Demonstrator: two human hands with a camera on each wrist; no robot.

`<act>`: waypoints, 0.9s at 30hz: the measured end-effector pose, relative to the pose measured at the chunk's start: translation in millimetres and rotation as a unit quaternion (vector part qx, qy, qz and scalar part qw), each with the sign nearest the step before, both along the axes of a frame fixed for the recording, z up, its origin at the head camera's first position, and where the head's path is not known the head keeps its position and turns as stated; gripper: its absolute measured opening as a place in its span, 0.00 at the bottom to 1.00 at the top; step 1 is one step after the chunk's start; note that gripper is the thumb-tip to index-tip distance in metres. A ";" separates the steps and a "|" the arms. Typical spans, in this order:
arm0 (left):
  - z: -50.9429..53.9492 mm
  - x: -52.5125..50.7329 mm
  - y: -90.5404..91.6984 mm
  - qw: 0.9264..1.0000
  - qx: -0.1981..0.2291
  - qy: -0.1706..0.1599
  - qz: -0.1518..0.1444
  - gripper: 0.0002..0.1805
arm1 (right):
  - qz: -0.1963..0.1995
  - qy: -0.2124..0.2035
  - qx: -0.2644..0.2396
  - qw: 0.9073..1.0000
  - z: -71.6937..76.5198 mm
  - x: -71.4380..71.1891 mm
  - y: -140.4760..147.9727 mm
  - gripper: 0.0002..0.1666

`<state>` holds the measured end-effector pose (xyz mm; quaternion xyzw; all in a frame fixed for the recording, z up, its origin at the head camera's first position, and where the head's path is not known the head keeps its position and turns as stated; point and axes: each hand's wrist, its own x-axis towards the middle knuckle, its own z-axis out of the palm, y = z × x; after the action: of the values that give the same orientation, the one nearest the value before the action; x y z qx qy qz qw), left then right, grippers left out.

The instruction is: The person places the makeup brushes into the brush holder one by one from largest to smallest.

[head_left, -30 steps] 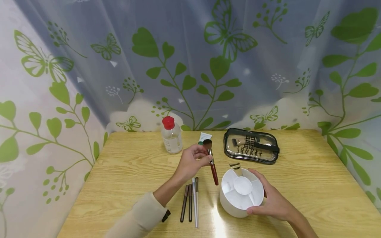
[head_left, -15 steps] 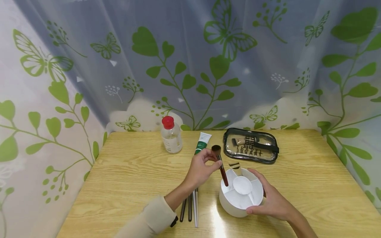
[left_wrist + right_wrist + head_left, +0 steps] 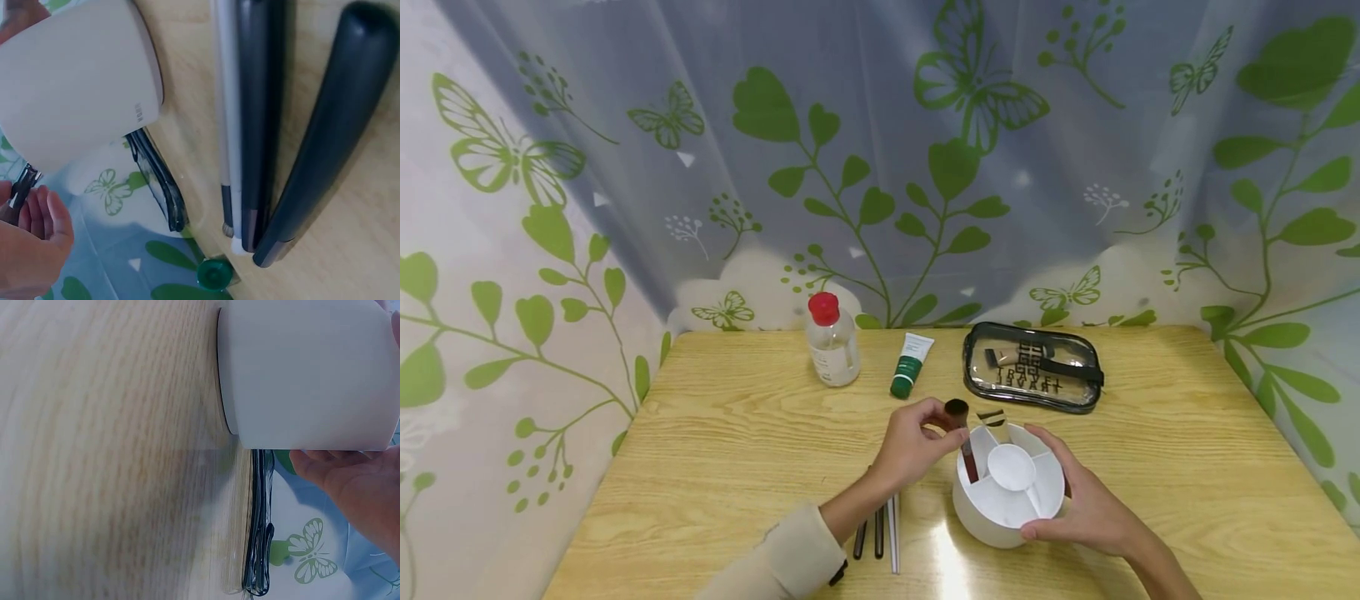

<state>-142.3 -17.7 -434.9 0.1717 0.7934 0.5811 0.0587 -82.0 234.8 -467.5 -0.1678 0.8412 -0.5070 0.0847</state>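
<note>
My left hand (image 3: pixel 917 446) pinches a makeup brush (image 3: pixel 970 462) with a dark red handle and dark bristles. The brush stands bristles up, its handle end within a left compartment of a white round divided organizer (image 3: pixel 988 527). On the far side of the organizer a gold-and-black item (image 3: pixel 994 423) sticks up from another compartment. My right hand (image 3: pixel 1090 510) grips the organizer's right side, thumb at the near rim; in the right wrist view this hand (image 3: pixel 362 494) lies along the white wall. Several slim brushes (image 3: pixel 259 125) lie on the table, partly hidden under my left forearm in the head view.
At the back of the wooden table (image 3: pixel 715 442) stand a clear bottle (image 3: pixel 835 354) with a red cap and, lying flat, a green-and-white tube (image 3: pixel 912 365). A clear black-edged pouch (image 3: pixel 1033 368) lies behind the organizer. A patterned curtain (image 3: pixel 865 167) hangs behind.
My left hand has moved right and toward me with the makeup brush, lowering its handle into the organizer. The green-and-white tube is now uncovered. My right hand stays on the organizer.
</note>
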 end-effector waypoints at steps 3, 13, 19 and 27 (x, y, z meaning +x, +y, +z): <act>-2.6 2.1 0.1 1.000 -0.026 0.016 -0.001 0.10 | 0.001 0.006 0.002 1.000 -0.3 0.1 0.0 0.65; -13.5 7.6 2.5 0.999 -0.042 0.013 -0.011 0.11 | 0.001 -0.004 -0.001 1.000 -0.5 0.2 -0.6 0.65; -18.0 8.7 2.1 0.999 -0.035 -0.002 -0.013 0.12 | -0.002 -0.012 0.001 1.000 0.3 0.4 -1.2 0.64; -21.8 7.1 -2.0 0.999 -0.030 -0.022 -0.022 0.11 | -0.002 0.002 0.002 1.000 0.7 1.3 -0.6 0.65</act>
<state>-135.3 -19.7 -456.7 0.1750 0.8052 0.5588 0.0939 -80.7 234.2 -466.8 -0.1666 0.8427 -0.5054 0.0822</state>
